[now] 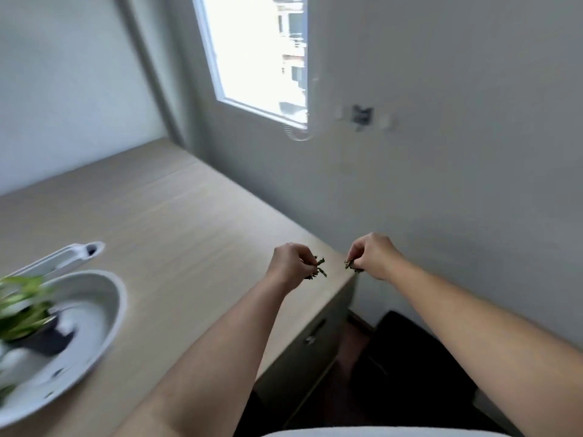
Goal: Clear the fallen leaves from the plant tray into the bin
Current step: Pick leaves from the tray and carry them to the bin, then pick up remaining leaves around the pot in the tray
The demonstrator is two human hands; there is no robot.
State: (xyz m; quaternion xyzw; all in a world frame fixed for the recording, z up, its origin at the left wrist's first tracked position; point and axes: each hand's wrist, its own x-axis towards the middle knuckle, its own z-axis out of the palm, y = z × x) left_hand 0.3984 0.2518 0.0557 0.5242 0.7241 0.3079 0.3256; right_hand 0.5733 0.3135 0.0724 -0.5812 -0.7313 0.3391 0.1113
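Small clumps of dark, shrivelled leaves are pinched in the closed fingers of the left hand (291, 263) and the right hand (372, 257), held out past the wooden desk's (176, 216) corner, apparently for carrying to a bin not clearly seen. The smooth white oval plant tray (110, 298) sits well to the left.
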